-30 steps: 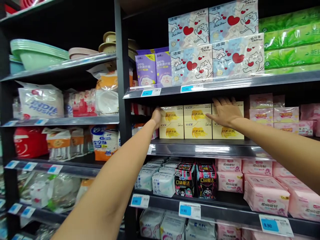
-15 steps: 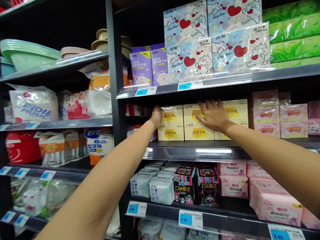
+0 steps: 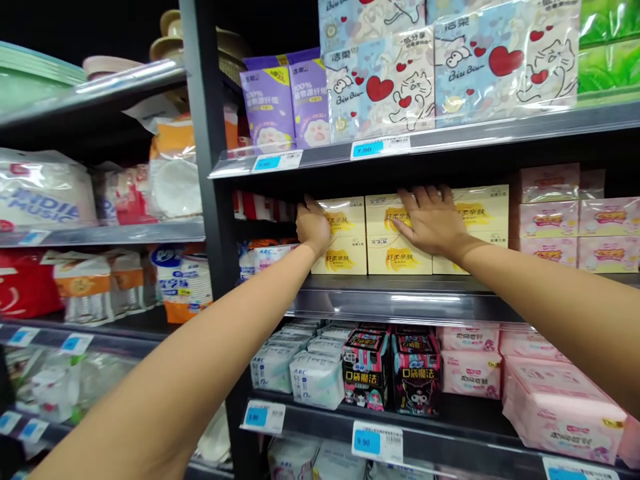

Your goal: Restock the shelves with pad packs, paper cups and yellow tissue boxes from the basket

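Yellow boxes (image 3: 400,257) with orange print stand in stacked columns on the middle shelf (image 3: 390,303). My left hand (image 3: 313,225) rests against the left side of the leftmost stack, overlapping its front edge, with the fingers reaching back and partly hidden. Spread flat, my right hand (image 3: 431,220) lies over the fronts of the upper boxes in the middle and right columns. Its fingertips reach the top edge, and the thumb points left. Neither hand is wrapped round a box.
Above hangs a shelf with cat-and-heart tissue packs (image 3: 380,87) and purple packs (image 3: 270,107). Pink boxes (image 3: 549,220) stand to the right. Below are black packs (image 3: 417,373), white packs (image 3: 317,377) and pink packs (image 3: 565,407). A dark upright post (image 3: 203,133) divides off the left shelves.
The view has come closer and tilted, so the shelves look larger. My left hand now overlaps more of the left stack's front. My right hand stays spread on the yellow boxes.
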Demonstrator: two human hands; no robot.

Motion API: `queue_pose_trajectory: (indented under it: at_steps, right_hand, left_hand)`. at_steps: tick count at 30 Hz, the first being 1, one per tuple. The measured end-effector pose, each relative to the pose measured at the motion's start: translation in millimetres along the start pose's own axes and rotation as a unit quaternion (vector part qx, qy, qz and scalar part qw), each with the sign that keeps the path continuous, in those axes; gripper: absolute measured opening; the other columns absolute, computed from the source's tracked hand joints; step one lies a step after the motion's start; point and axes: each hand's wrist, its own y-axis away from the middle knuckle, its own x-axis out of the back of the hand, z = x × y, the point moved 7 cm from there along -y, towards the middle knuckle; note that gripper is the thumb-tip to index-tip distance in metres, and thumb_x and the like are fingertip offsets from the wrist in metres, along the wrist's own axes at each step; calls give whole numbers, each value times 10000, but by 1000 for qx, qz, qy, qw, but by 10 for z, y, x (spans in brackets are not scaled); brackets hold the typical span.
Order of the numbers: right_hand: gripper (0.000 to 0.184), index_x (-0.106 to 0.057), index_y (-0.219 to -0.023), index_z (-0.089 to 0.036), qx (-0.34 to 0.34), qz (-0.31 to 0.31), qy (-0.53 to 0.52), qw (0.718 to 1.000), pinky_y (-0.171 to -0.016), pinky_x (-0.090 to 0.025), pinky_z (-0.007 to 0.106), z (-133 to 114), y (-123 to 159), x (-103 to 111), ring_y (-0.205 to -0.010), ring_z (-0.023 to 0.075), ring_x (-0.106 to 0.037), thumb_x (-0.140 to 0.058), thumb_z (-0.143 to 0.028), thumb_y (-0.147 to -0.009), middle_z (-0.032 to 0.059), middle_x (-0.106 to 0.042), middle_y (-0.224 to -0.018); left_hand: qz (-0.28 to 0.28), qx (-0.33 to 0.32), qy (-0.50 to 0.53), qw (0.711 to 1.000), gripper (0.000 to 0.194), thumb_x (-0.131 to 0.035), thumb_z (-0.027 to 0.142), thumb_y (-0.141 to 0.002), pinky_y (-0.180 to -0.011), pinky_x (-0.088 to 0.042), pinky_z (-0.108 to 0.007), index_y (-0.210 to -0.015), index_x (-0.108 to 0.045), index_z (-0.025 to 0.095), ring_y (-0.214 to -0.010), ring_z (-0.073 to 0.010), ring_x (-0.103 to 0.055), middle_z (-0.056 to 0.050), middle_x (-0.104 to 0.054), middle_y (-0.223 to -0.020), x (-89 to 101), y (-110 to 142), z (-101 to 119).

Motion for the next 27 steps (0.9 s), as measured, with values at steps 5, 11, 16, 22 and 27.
queue_pose_trajectory:
  at_steps: [5, 11, 16, 22, 27]
  right_hand:
    - [720, -360, -1562, -86, 4, -9, 8, 1000, -1171, -219, 606, 10, 3, -6, -1359, 425, -444, -263, -563, -1031, 240, -512, -1485]
    - [721, -349, -1552, -66, 5, 3, 31, 999, -1202, -181, 634, -48, -25, 111, -1400, 409, -426, -303, -546, -1015, 255, -497, -1508]
    - [578, -542, -1406, -139, 51, 12, -33, 998, -1122, -390, 534, -324, 228, 468, -1275, 359, -562, -350, -500, -998, 193, -624, -1373]
    - [473, -695, -1049, -297, -60, -177, -148, 971, -755, -543, 521, -124, 581, 271, -916, 358, -723, -341, -602, -969, 111, -782, -1050]
    - [469, -741, -1086, -286, -95, -237, -179, 950, -842, -515, 573, -24, 638, 53, -1001, 415, -712, -387, -569, -967, 186, -775, -1109]
  left_hand:
    - [-8, -65, -80, 995, 537, -331, 273, -1016, -1178, -369, -457, -1509, -373, 66, -1422, -328, -477, -242, -513, -1490, 276, 145, 331]
    - [-166, -164, -200, 952, 395, -533, 256, -927, -1058, -484, -374, -1284, -646, 130, -1250, -325, -627, -180, -677, -1324, 754, 264, 449]
    - [-264, -171, -332, 889, 418, -507, 420, -941, -951, -529, -436, -1133, -718, 113, -1147, -392, -680, -233, -723, -1203, 957, 431, 137]
    - [-315, -209, -427, 821, 493, -593, 304, -854, -1015, -499, -444, -1312, -632, 123, -1253, -383, -625, -240, -639, -1362, 926, 562, -40]
    - [-340, -226, -457, 790, 476, -574, 253, -845, -933, -543, -388, -1295, -629, 108, -1175, -347, -667, -220, -668, -1307, 923, 533, -13]
